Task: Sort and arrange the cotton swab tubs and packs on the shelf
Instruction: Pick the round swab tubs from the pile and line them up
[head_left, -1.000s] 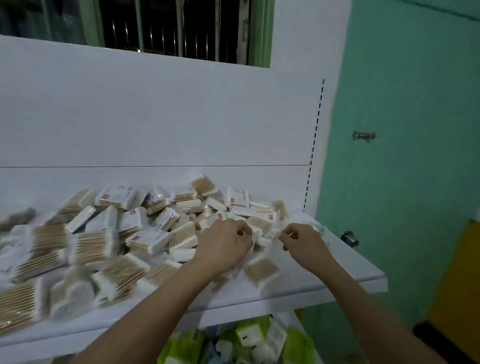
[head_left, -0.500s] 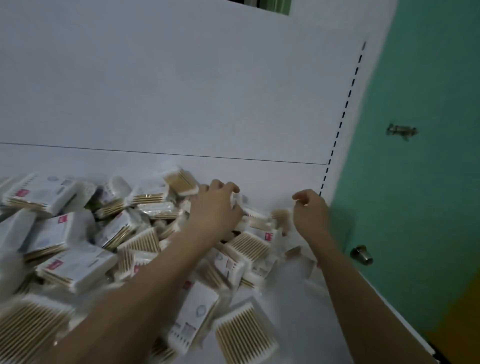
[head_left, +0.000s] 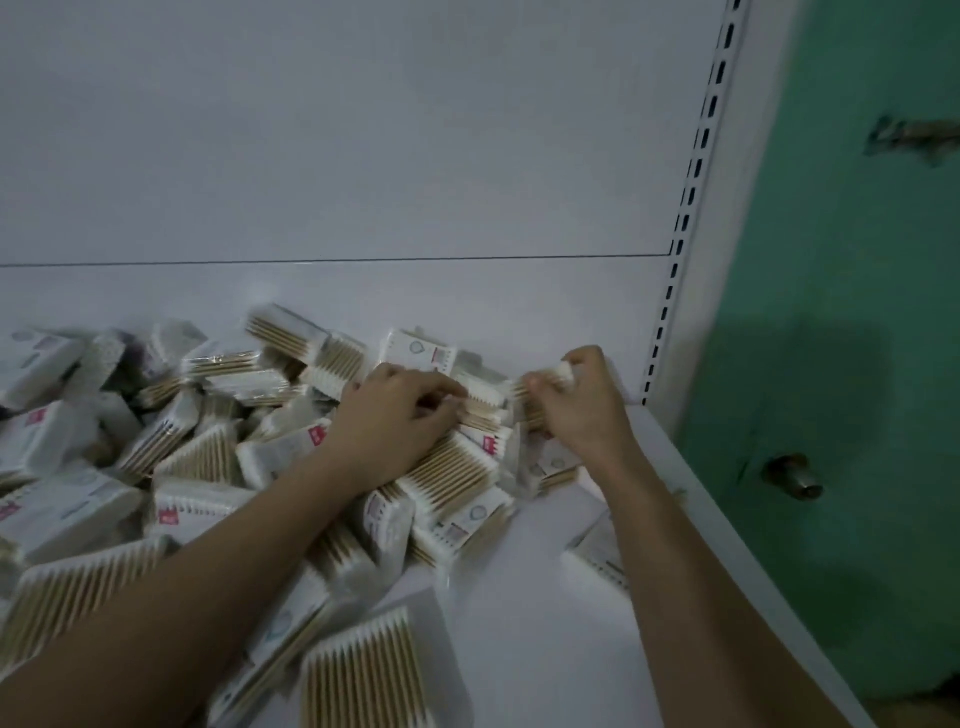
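A loose heap of cotton swab packs (head_left: 197, 457), clear wrappers with wooden sticks and white tips, covers the left and middle of the white shelf (head_left: 545, 613). My left hand (head_left: 395, 415) lies on the heap near the back wall, fingers curled onto a pack (head_left: 480, 400). Just right of it, my right hand (head_left: 582, 405) grips another swab pack (head_left: 545, 387) at the heap's right end, close to the back corner. One pack (head_left: 363, 675) lies flat at the front, and one more (head_left: 597, 556) is partly hidden under my right forearm.
The white back panel (head_left: 363, 156) rises behind the shelf. A slotted upright (head_left: 691, 197) closes the right corner. Beyond the shelf's right edge stands a green door (head_left: 857, 312) with a metal knob (head_left: 795, 475).
The view has come closer and tilted down. Both hands have reached deeper toward the back right corner, and my right hand now grips a pack.
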